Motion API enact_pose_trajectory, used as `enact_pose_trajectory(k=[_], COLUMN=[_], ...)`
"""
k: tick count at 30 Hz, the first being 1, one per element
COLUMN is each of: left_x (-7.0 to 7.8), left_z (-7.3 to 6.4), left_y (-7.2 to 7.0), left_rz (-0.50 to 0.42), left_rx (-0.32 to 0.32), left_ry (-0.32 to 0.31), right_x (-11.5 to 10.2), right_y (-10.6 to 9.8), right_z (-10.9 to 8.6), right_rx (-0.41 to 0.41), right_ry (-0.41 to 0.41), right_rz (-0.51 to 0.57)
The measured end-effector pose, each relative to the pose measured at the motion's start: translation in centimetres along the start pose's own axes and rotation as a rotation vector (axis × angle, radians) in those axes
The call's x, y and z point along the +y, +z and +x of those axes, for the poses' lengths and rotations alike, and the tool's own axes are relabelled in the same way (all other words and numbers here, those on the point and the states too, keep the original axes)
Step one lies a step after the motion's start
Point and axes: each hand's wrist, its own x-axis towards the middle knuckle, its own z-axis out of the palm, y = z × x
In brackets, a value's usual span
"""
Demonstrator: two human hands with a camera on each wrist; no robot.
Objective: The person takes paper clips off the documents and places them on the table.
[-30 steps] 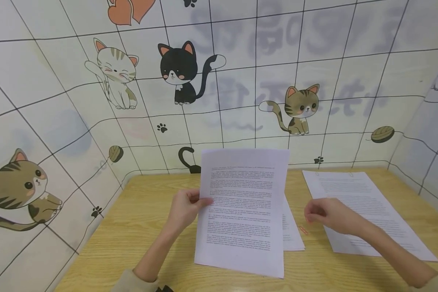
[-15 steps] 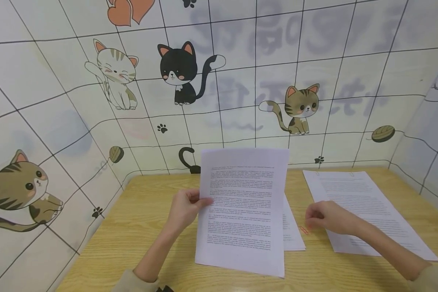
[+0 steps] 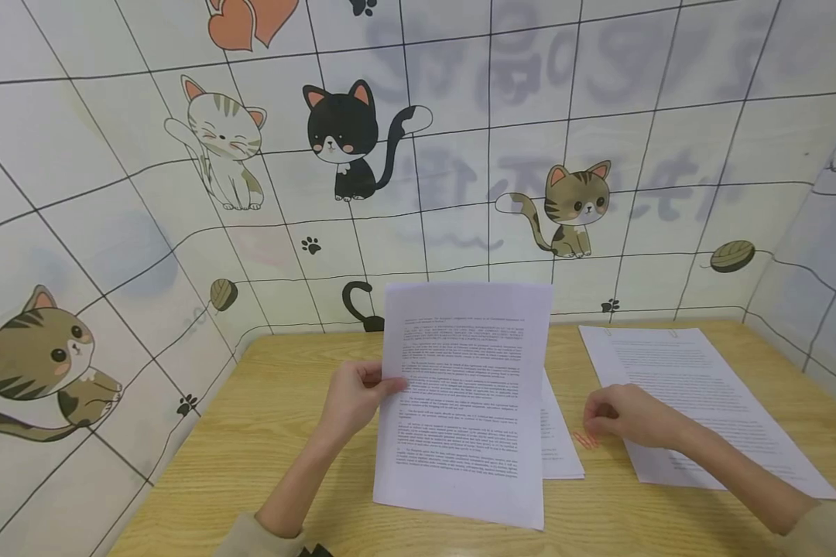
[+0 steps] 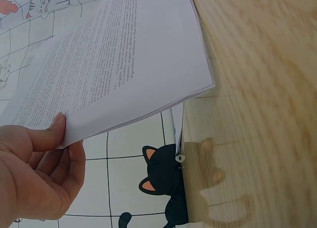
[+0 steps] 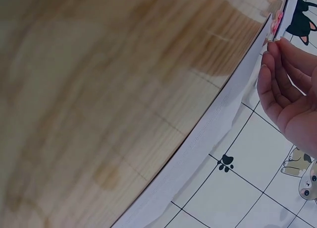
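Note:
My left hand [image 3: 354, 398] pinches a thin stack of printed sheets [image 3: 460, 402] at its left edge, thumb on the front. The stack is tilted up, its print facing me; in the left wrist view, the sheets [image 4: 148, 79] show several layered edges. On the right, my right hand [image 3: 623, 414] is low at the table, its thumb and fingertips together right at several red paper clips [image 3: 587, 440]. In the right wrist view, pinkish-red clips [image 5: 277, 21] lie just beyond the fingertips. I cannot tell whether a clip is between them.
Behind the raised sheets, another pile of printed paper [image 3: 560, 449] is partly hidden. At the right lies a printed stack [image 3: 724, 418] with two clips on its far edge, partly under my right forearm. A cat-patterned wall [image 3: 453, 232] stands behind the wooden table [image 3: 237, 433].
My right hand has come down slightly to the red clips, which have shifted a little right and spread apart. My left hand and its sheets stay almost still.

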Motion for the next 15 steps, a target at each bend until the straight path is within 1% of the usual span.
enact_pose_trajectory(k=[4, 9, 15], left_x=[0.1, 0.0, 0.0], left_z=[0.0, 0.0, -0.1], left_y=[0.0, 0.1, 0.1], left_rz=[0.0, -0.005, 0.006], left_rx=[0.0, 0.003, 0.01], left_ry=[0.001, -0.007, -0.004], right_x=[0.2, 0.1, -0.7], right_y=[-0.2, -0.8, -1.8], right_z=[-0.1, -0.2, 0.0], right_rx=[0.016, 0.075, 0.121], right_ry=[-0.013, -0.036, -0.026], right_rz=[0.001, -0.045, -0.049])
